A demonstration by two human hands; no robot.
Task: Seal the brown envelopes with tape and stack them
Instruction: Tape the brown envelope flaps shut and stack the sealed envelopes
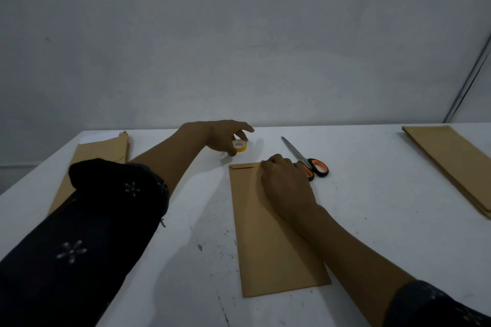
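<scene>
A long brown envelope [268,241] lies lengthwise on the white table [372,220] in front of me, its flap end at the far side. My right hand [285,180] presses down on its upper part near the flap, fingers curled at the top edge. My left hand [225,135] reaches over a small yellow tape roll [240,146] just beyond the envelope, with thumb and fingers closing around the roll. Whether the roll is lifted off the table is unclear.
Scissors [305,159] with orange-black handles lie right of my right hand. A stack of brown envelopes [451,164] sits at the far right. More brown envelopes [93,162], one showing white paper, lie at the far left, partly under my sleeve.
</scene>
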